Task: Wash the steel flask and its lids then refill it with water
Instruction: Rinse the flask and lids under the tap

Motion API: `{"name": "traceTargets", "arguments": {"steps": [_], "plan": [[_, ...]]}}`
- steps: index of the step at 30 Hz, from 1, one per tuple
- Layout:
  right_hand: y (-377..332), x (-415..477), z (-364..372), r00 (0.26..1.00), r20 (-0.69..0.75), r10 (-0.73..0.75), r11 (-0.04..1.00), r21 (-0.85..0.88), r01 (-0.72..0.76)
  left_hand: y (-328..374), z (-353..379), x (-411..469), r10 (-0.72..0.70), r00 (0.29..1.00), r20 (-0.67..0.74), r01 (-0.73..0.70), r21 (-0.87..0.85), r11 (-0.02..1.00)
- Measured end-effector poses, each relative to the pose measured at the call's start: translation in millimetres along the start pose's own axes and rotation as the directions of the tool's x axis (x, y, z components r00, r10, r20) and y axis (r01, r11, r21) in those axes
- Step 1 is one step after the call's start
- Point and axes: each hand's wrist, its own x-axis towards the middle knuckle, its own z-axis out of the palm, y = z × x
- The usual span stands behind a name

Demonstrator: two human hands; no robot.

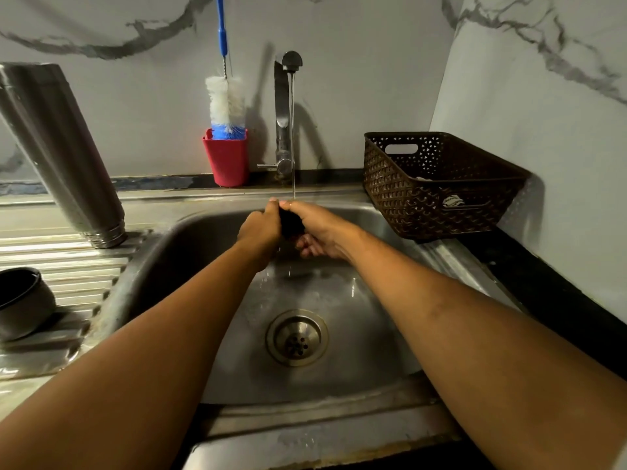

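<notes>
Lid rinse: left hand (259,228) and right hand (320,232) grips were clamped on dark lid (291,223) under tap (291,61). Next, probably: upright the inverted flask (64,154), refill.

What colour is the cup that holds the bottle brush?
The cup is red; the head view shows it.

Basket (437,184) overhangs sink (339,385) right; tap (283,113) behind.

both arms stretch forward, left hand (259,228) and right hand (320,232) curled tight together.
</notes>
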Motion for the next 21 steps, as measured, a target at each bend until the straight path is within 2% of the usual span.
{"name": "traceTargets", "arguments": {"steps": [2, 4, 8, 12, 17, 21], "plan": [[0, -2, -2, 0.999, 0.022, -0.035, 0.997, 0.073, 0.033, 2, -1, -4, -0.078, 0.994, 0.071, 0.084, -0.089, 0.992], [-1, -3, -3, 0.999, 0.013, -0.043, 0.991, 0.126, 0.041, 0, 1, -4, -0.07, 0.992, 0.103, 0.081, -0.098, 0.992], [-3, -6, 1, 0.995, -0.058, 0.078, 0.993, 0.096, -0.072, -4, 6, 2, 0.135, 0.991, 0.015, -0.136, 0.087, 0.987], [-5, -6, -1, 0.987, -0.065, 0.145, 0.984, 0.109, -0.138, -3, 5, -3, 0.217, 0.976, -0.007, -0.216, 0.093, 0.972], [-6, -2, 4, 0.975, -0.009, 0.222, 0.945, 0.248, -0.213, -2, -2, -2, 0.049, 0.999, 0.0, -0.047, -0.249, 0.967], [-2, -1, 2, 0.963, 0.051, 0.265, 0.892, 0.367, -0.264, -1, -6, 3, -0.006, 0.998, -0.061, -0.017, -0.37, 0.929]]}}
